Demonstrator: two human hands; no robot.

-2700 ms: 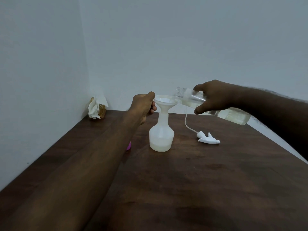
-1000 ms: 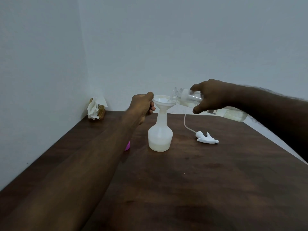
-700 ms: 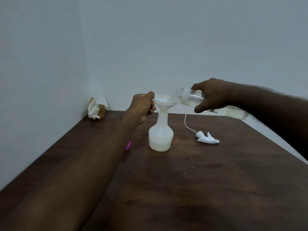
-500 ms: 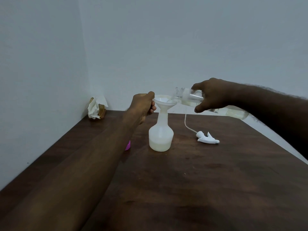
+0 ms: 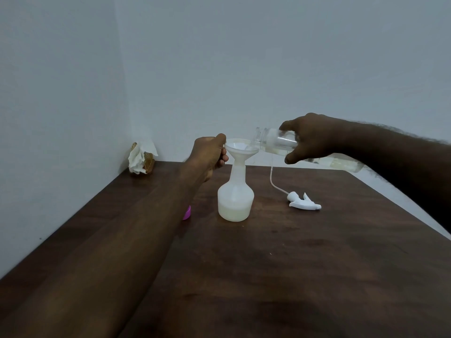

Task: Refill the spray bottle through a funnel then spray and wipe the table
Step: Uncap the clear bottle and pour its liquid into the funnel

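A white translucent spray bottle (image 5: 235, 201) stands upright on the dark wooden table (image 5: 292, 264), with pale liquid in its lower part. A white funnel (image 5: 241, 148) sits in its neck. My left hand (image 5: 210, 154) grips the funnel's rim on the left side. My right hand (image 5: 310, 140) holds a clear refill bottle (image 5: 275, 142) tipped nearly level, its open mouth over the funnel. The white spray head (image 5: 303, 203) with its dip tube lies on the table to the right of the spray bottle.
A purple cap (image 5: 187, 212) lies on the table, half hidden behind my left forearm. A crumpled white tissue in a small woven holder (image 5: 141, 158) sits in the far left corner against the walls. The table's right edge runs diagonally at the right.
The refill bottle has tipped a little flatter and risen slightly over the funnel. Liquid level in the spray bottle is a bit higher. My left hand has stayed on the funnel.
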